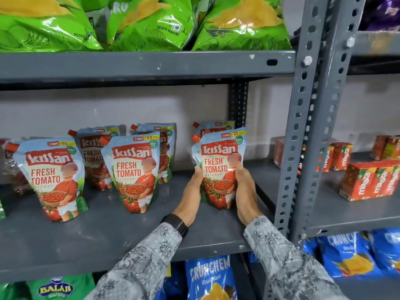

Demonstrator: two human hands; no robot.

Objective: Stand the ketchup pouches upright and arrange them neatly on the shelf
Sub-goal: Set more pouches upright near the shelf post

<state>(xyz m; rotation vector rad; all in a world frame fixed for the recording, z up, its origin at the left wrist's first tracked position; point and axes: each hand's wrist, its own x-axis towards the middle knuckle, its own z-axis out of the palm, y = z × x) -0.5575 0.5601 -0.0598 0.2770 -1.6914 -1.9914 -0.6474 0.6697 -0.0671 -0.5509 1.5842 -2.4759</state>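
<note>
Several Kissan ketchup pouches stand on the grey middle shelf [108,232]. The front right pouch [219,167] is upright near the shelf's right end, gripped on both sides: my left hand [191,195] on its left edge, my right hand [245,191] on its right edge. Another pouch [216,128] stands right behind it, mostly hidden. In the middle a pouch [135,172] stands upright with one [166,135] behind. At the left a pouch [53,178] leans slightly, with another [93,148] behind it. At the far left a further pouch [9,156] is partly cut off.
Green wafer bags [151,22] fill the shelf above. Blue and green snack bags [210,276] sit below. A grey slotted upright post [303,131] bounds the shelf on the right; beyond it orange Maaza juice cartons [368,180] stand on the neighbouring shelf.
</note>
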